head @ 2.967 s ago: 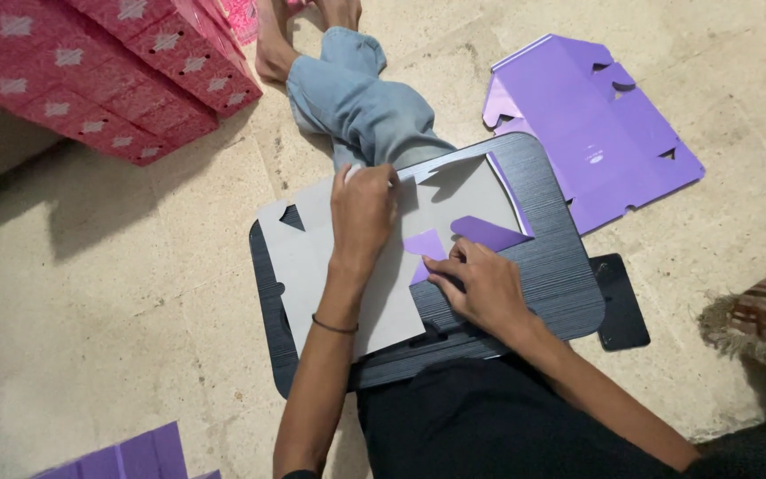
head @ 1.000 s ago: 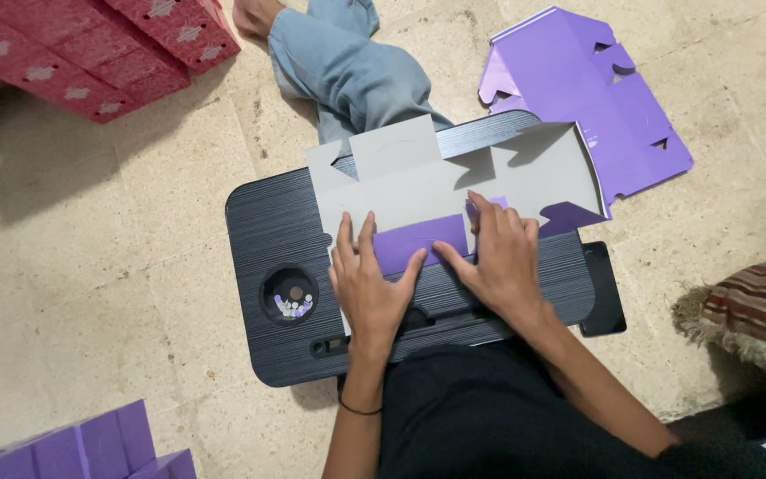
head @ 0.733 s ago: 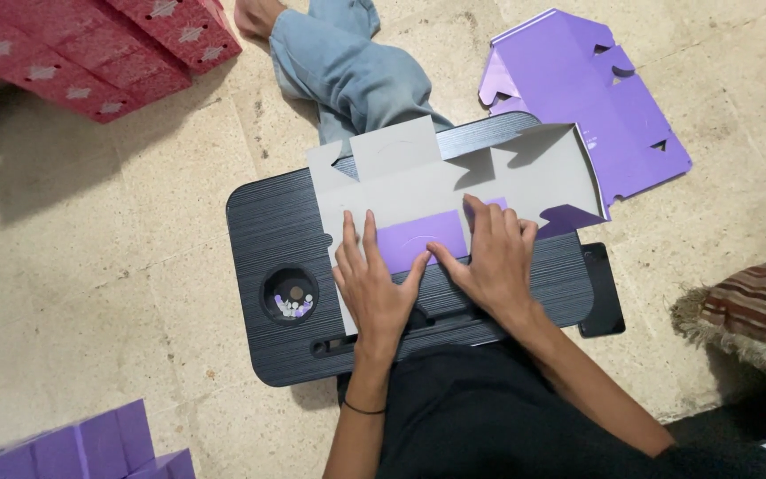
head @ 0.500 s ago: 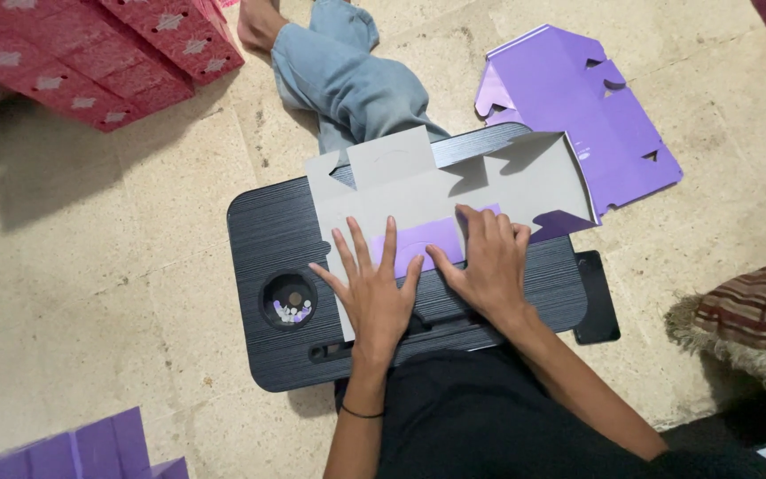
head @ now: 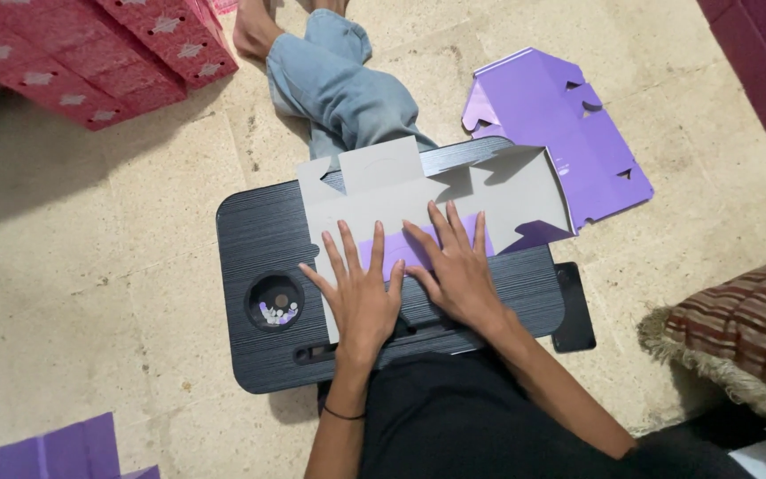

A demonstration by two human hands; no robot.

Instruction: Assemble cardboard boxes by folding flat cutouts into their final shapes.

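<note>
Grey-backed purple cardboard box blank pinned by flat, spread left hand and right hand; uneven pressure risks a crooked crease.

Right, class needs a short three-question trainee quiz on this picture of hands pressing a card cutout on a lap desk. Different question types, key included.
1. True or false: both hands lie flat on the card cutout.
2. What sits in the lap desk's round recess? A) small bits B) a cup C) nothing
3. Which hand lies nearer the recess?

Key:
1. True: left hand and right hand press palms down.
2. A
3. The left hand.
</note>
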